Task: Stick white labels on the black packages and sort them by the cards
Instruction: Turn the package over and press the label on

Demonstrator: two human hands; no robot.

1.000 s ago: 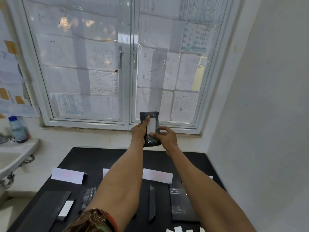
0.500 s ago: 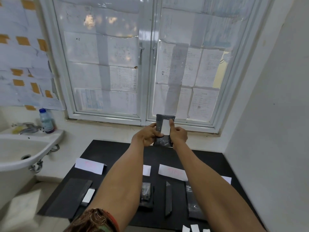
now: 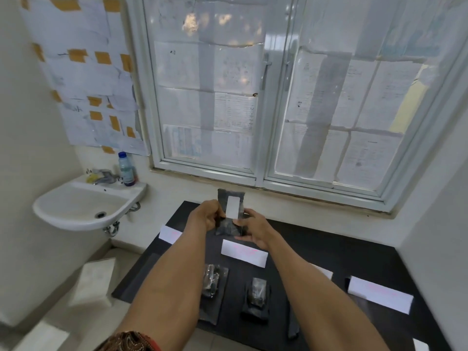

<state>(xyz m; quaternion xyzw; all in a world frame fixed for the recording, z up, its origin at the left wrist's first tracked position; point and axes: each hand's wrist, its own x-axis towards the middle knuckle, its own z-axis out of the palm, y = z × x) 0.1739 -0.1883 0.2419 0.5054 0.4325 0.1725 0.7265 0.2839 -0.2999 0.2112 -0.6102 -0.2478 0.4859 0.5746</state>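
I hold a black package (image 3: 229,225) upright above the far part of the black table (image 3: 329,249). A white label (image 3: 233,209) is stuck on its upper half. My left hand (image 3: 206,216) grips the package's left edge. My right hand (image 3: 253,230) holds its right edge, lower down. White cards stand on the table: one at the far left (image 3: 170,233), one in the middle (image 3: 244,252), one at the right (image 3: 379,297). Two black packages (image 3: 212,287) (image 3: 257,298) lie in front of the middle card, and a thin dark one (image 3: 292,323) lies to their right.
A white sink (image 3: 83,206) with a tap and a bottle (image 3: 126,169) hangs at the left. The window (image 3: 266,97) covered with papers is behind the table. A white box (image 3: 95,281) sits on the floor at the left. A wall closes the right side.
The view has swung left and down, bringing the sink into sight. My hands have lowered the labelled package, and my right hand has slid from the label down to the package's right edge.
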